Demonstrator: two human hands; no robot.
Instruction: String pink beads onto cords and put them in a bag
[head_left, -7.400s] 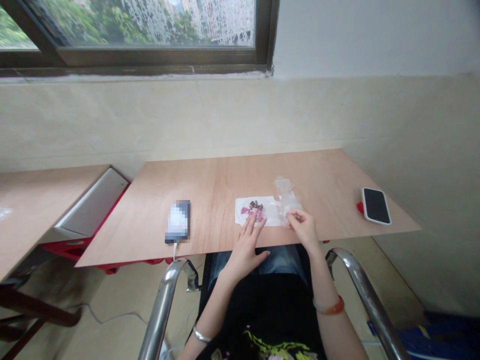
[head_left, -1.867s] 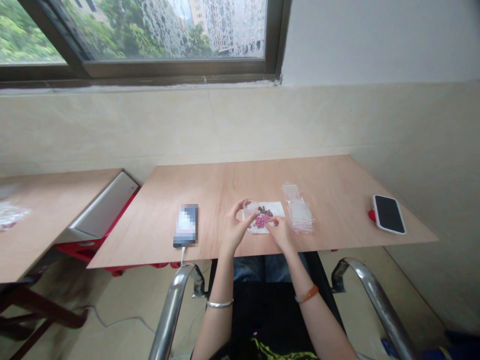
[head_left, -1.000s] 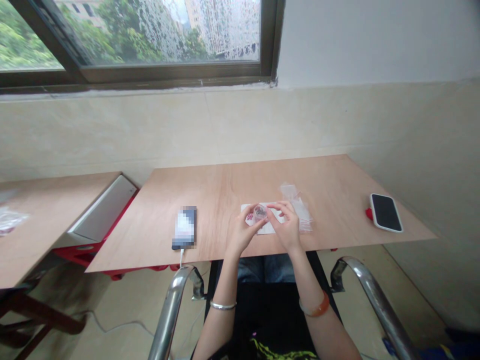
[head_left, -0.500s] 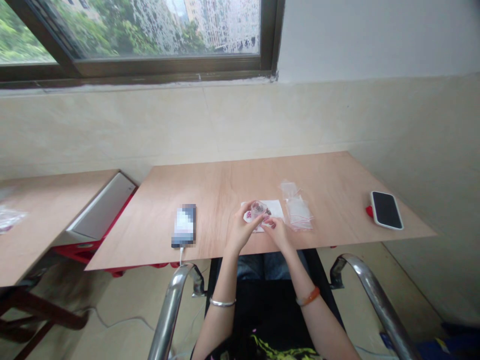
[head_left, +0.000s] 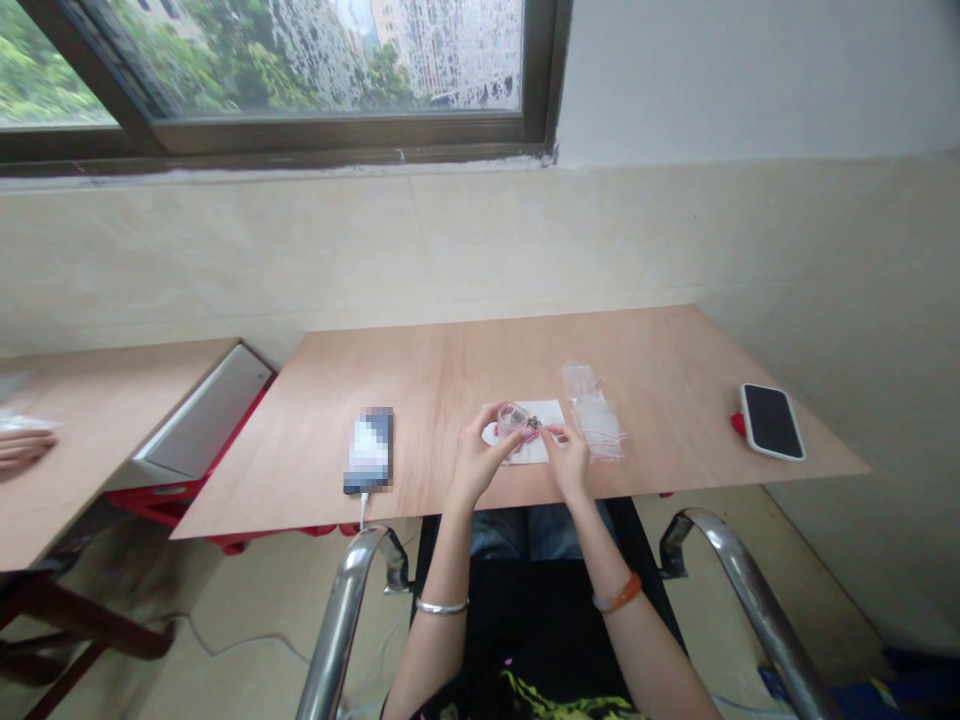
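Observation:
My left hand (head_left: 480, 450) is curled round a small clear plastic bag (head_left: 513, 417), thumb in front and fingers behind. The bag looks rounded open, with a faint pinkish rim. At its right side is a small cluster of dark bits (head_left: 533, 423), too small to name. My right hand (head_left: 568, 458) pinches at the right end of this cluster with thumb and fingertips. Beneath both hands lies a white sheet (head_left: 551, 411) with pink marks at its left. Just right of it is a stack of clear bags (head_left: 598, 422) with pink edges.
A phone with a blurred screen (head_left: 369, 450) and a white cable lies at the left. Another phone (head_left: 772, 420) rests at the right beside a red object (head_left: 738, 425). Another person's hand (head_left: 26, 447) shows on the neighbouring table. Metal armrests (head_left: 345, 620) flank me.
My right hand has shifted slightly right, drawing a little away from my left hand. The dark bits now show more clearly between them. Another person's hand has appeared at the left edge.

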